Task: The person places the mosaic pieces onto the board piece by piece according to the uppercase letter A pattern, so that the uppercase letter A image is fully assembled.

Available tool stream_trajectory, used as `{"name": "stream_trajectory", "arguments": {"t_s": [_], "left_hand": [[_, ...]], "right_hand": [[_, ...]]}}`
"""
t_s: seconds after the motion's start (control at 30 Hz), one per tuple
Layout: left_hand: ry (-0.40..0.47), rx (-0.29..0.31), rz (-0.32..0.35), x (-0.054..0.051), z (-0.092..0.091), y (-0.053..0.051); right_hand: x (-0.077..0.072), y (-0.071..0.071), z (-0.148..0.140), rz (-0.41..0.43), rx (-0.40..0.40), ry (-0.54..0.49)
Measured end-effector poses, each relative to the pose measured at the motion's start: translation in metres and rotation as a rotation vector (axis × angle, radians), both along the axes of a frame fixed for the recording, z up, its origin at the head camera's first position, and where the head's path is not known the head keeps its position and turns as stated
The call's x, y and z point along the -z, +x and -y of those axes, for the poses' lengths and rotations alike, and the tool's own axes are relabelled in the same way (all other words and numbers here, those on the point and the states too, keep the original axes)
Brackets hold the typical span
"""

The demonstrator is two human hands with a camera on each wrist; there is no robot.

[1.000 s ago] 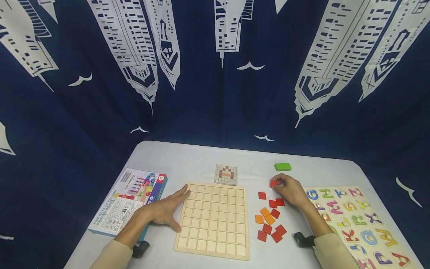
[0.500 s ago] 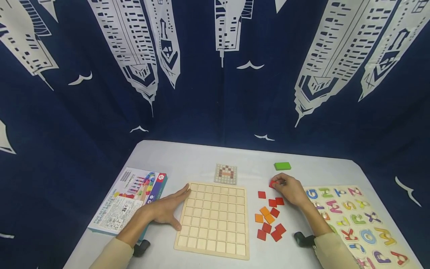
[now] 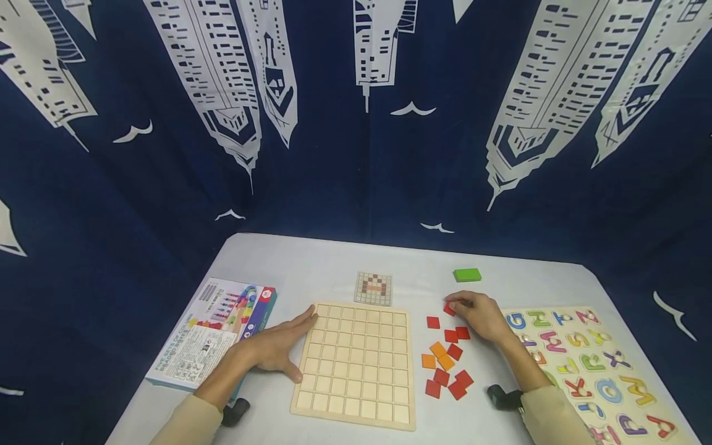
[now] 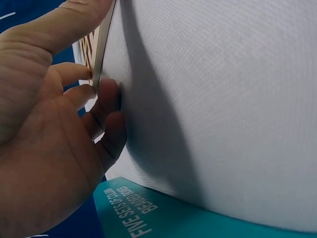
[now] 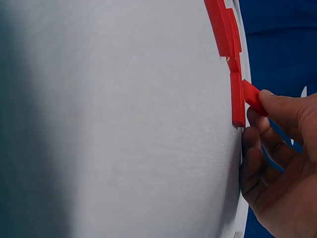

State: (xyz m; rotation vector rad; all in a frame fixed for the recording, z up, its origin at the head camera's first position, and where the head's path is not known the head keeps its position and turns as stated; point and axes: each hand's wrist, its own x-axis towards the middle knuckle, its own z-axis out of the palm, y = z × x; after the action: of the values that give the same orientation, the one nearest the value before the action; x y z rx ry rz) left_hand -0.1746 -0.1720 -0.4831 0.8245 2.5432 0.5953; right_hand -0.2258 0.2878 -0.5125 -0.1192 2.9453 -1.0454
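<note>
My left hand (image 3: 277, 346) spreads along the left edge of a wooden grid board (image 3: 356, 364), thumb and fingertips touching its rim. In the left wrist view the thumb and fingers lie against the board's side (image 4: 102, 44). My right hand (image 3: 479, 314) pinches a red square tile (image 3: 449, 308) between thumb and fingers. The right wrist view shows that tile (image 5: 253, 97) tilted, close to other red tiles (image 5: 237, 99) on the table. Loose red tiles (image 3: 433, 389) and orange tiles (image 3: 428, 361) lie between the board and my right forearm, some overlapping.
A small pattern card (image 3: 374, 288) lies behind the board. A green block (image 3: 467, 275) sits at the back right. On the right is an alphabet puzzle board (image 3: 589, 364), partly under my right arm. A printed box (image 3: 206, 334) lies at left, under my left forearm.
My right hand has brought the pinched red tile slightly left and nearer to me. The grid board and my left hand have shifted slightly right.
</note>
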Motion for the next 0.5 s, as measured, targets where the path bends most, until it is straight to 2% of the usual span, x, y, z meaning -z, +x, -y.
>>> {"name": "stream_trajectory", "arguments": {"t_s": [0.5], "left_hand": [[0.006, -0.008, -0.008, 0.0028, 0.0010, -0.0003]], "right_hand": [[-0.0021, 0.0011, 0.0025, 0.015, 0.003, -0.017]]}}
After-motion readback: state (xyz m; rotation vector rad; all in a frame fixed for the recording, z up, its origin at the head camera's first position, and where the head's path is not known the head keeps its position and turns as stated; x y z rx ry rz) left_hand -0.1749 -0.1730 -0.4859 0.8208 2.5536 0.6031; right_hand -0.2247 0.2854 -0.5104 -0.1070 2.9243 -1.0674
